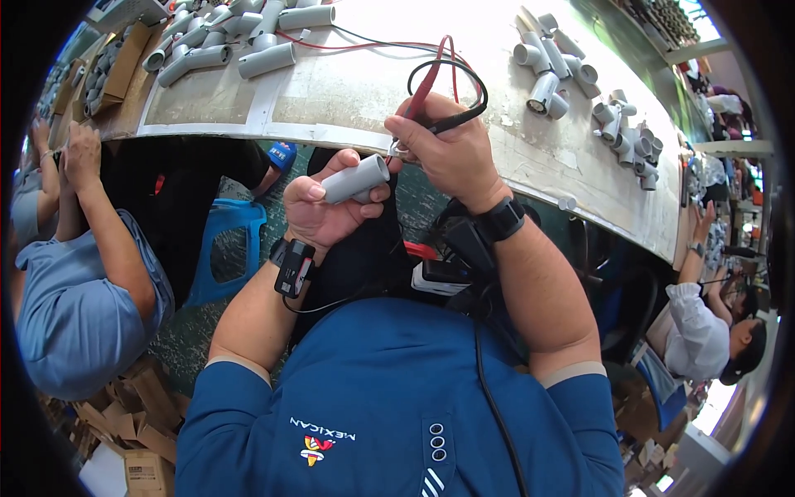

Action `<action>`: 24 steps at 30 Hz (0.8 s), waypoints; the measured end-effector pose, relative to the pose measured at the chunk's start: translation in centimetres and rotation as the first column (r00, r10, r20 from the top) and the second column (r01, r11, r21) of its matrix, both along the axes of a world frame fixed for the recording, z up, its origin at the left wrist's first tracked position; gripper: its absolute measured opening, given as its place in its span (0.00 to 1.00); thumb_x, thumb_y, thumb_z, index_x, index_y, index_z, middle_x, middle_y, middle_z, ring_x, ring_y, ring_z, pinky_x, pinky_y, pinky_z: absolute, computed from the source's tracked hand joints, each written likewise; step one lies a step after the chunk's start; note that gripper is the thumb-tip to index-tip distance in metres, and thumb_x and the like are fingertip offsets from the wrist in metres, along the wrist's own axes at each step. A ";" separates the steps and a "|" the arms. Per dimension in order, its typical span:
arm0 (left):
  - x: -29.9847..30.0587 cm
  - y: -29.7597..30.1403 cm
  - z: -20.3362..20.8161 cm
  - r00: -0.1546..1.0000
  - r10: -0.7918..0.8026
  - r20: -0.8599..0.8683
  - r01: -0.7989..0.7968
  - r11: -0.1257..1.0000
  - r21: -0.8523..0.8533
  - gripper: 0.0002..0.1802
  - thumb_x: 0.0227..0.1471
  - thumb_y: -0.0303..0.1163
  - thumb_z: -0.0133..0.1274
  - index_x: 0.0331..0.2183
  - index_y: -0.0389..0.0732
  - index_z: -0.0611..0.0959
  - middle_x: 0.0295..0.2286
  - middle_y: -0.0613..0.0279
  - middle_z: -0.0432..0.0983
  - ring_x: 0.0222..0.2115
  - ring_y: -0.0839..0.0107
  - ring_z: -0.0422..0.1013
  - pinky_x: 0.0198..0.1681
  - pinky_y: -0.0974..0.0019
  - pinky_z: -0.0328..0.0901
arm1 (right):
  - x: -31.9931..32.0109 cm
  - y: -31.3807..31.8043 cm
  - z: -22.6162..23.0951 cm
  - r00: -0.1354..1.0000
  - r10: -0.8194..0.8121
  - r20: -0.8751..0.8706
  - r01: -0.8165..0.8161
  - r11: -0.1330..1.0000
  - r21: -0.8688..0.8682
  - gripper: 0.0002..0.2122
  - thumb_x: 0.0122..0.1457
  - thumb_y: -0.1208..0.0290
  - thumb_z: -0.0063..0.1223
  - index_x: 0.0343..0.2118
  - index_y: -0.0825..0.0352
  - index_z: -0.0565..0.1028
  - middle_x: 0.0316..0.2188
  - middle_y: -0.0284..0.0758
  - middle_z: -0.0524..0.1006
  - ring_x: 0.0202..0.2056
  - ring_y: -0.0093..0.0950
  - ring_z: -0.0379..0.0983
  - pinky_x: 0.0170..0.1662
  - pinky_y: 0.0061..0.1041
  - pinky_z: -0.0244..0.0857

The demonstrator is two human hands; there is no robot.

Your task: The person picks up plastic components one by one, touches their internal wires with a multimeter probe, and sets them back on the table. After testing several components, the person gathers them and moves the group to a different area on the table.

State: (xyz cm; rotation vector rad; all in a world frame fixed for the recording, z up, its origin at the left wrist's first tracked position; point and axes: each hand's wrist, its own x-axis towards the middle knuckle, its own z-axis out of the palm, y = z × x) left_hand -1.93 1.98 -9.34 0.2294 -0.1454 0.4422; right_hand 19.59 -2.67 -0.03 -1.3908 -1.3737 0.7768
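Note:
My left hand (pixel 308 211) is closed around a grey plastic tube fitting (pixel 352 180) with a side branch. Its open end tilts up toward the right, just off the table's front edge. My right hand (pixel 460 161) grips a red test probe (pixel 424 89) and a black test probe (pixel 458 121) together. The probe tips point down beside the tube's open end, by a small white connector (pixel 399 150). Whether the tips touch that connector is too small to tell.
Grey fittings (pixel 267 60) lie piled at the table's back left, others (pixel 542 91) at the right. Red and black leads (pixel 373 43) cross the worktable (pixel 348 99). A co-worker (pixel 91 282) sits at left beside a blue stool (pixel 224 248); another person (pixel 691 331) is at right.

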 end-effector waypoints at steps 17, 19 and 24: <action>0.2 0.0 -0.3 1.000 -0.005 -0.010 0.005 1.000 -0.012 0.33 0.41 0.36 0.59 0.54 0.48 0.82 0.61 0.36 0.65 0.45 0.57 0.65 0.46 0.64 0.64 | 0.2 0.0 -0.4 0.999 0.003 -0.055 -0.006 0.999 -0.039 0.06 0.66 0.73 0.64 0.39 0.69 0.79 0.24 0.29 0.79 0.24 0.15 0.74 0.27 0.16 0.67; 0.1 0.1 -0.1 1.000 -0.010 -0.006 0.010 1.000 -0.010 0.33 0.41 0.36 0.59 0.54 0.48 0.82 0.61 0.37 0.65 0.46 0.57 0.65 0.46 0.64 0.64 | 0.1 0.0 -0.4 0.998 0.005 -0.061 -0.007 0.999 -0.036 0.06 0.66 0.72 0.64 0.39 0.69 0.79 0.24 0.28 0.79 0.24 0.15 0.74 0.27 0.16 0.66; -0.4 0.4 1.2 1.000 -0.006 -0.027 0.006 1.000 0.006 0.32 0.41 0.36 0.58 0.53 0.47 0.82 0.61 0.37 0.65 0.45 0.57 0.66 0.46 0.63 0.65 | -0.1 0.0 0.3 0.999 0.003 -0.033 -0.004 1.000 -0.008 0.05 0.65 0.74 0.64 0.38 0.69 0.79 0.24 0.28 0.79 0.24 0.15 0.74 0.27 0.17 0.66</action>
